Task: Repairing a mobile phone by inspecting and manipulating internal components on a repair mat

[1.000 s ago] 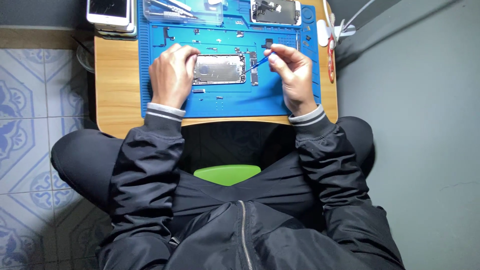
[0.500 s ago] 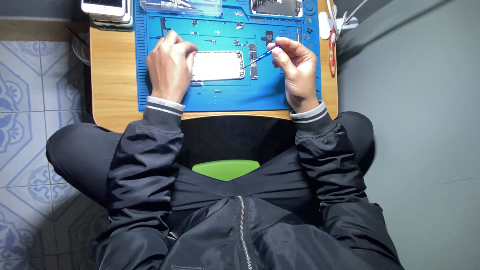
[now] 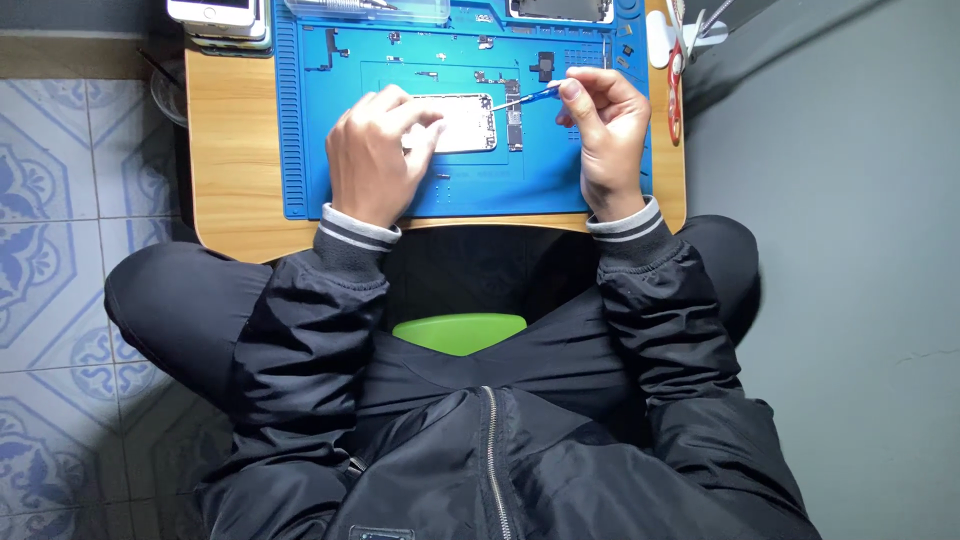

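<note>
Now right hand (image 3: 603, 135) pinches a blue-handled tool (image 3: 527, 98), tip pointing left twd opened phone (image 3: 462, 122), which left hand (image 3: 377, 152) presses w/ fingers together.

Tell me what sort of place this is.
Likely a small phone-repair bench: a blue repair mat on a wooden table, an opened phone body with loose parts, and more phones stacked at the corner.
</note>
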